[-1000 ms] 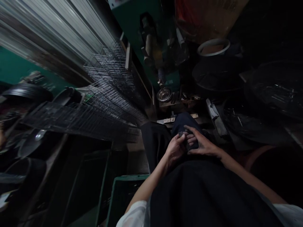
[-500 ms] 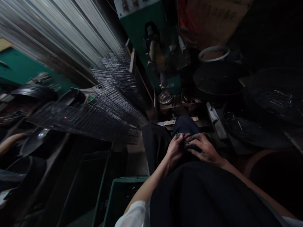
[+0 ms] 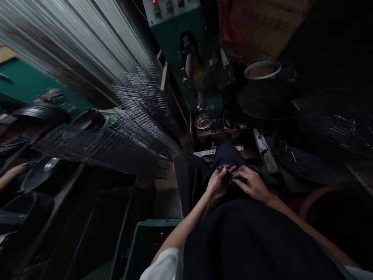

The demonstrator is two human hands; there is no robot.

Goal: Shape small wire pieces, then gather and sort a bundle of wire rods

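here, left hand point(image 3: 218, 183) pinching a small dark metal piece point(image 3: 220, 168), right hand point(image 3: 253, 184) fingers resting beside it, over the lap

No text legible. Cardboard box point(image 3: 262, 27) carries dark printed characters, too blurred to read. Green machine point(image 3: 177, 35): small pale plate low down, possibly a label, unreadable.

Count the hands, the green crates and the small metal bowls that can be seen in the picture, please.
Hands: 3 (left hand, right hand, another person's hand)
Green crate: 1
Metal bowl: 1
Total: 5
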